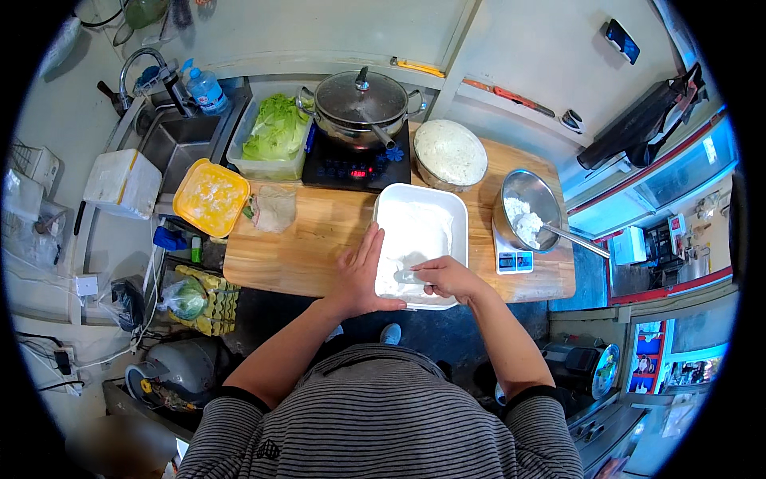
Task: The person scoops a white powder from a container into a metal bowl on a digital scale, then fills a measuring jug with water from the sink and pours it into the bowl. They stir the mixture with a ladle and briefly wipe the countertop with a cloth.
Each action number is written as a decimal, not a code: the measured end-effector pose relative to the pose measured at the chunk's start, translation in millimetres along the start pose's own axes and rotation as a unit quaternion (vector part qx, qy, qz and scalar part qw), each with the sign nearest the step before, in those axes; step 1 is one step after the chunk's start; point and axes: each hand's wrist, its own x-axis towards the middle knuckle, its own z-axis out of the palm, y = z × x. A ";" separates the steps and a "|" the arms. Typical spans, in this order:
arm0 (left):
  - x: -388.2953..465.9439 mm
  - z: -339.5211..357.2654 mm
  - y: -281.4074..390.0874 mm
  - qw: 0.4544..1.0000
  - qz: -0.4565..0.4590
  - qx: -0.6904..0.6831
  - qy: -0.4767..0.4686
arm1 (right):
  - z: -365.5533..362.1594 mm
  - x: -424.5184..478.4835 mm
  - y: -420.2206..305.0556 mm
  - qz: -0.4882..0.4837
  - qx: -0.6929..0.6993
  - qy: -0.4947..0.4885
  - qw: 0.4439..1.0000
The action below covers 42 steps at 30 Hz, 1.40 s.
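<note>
A square white plastic container (pixel 422 187) holding white powder (pixel 419 230), perhaps flour, stands at the front of the wooden table. My left hand (pixel 359 275) grips its near left corner, fingers along the outer wall and thumb at the near rim. Inside, my right hand (pixel 446 278) holds a translucent scoop (pixel 407 276) by its handle, its bowl down in the powder. To the right, a steel bowl (pixel 514 179) with clumps of white powder (pixel 523 221) rests on a digital kitchen scale (pixel 514 263). A metal-handled utensil (pixel 577 239) leans out of that bowl.
Behind the container are a lidded pot (pixel 359 99) on an induction cooker (pixel 359 170) and a round bowl of dough-like mass (pixel 450 152). Lettuce (pixel 275 129) in a bin, a powdered yellow lid (pixel 212 197), a cloth (pixel 275 208) and a sink (pixel 179 141) are leftward.
</note>
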 end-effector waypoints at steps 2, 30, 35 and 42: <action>0.3 0.9 -1.0 1.000 0.003 -0.002 0.003 | -4.7 -14.5 -1.6 0.020 0.060 0.018 0.998; 6.1 -11.3 17.0 0.996 -0.068 -0.016 -0.060 | -88.0 -102.5 37.0 -0.168 0.450 0.043 0.876; 4.4 -7.5 14.2 0.996 -0.062 -0.003 -0.060 | -148.0 -133.3 49.9 -0.209 0.454 0.199 0.843; 5.6 -5.4 13.8 0.996 -0.058 -0.013 -0.067 | -218.2 -81.1 90.5 -0.156 0.178 0.464 0.854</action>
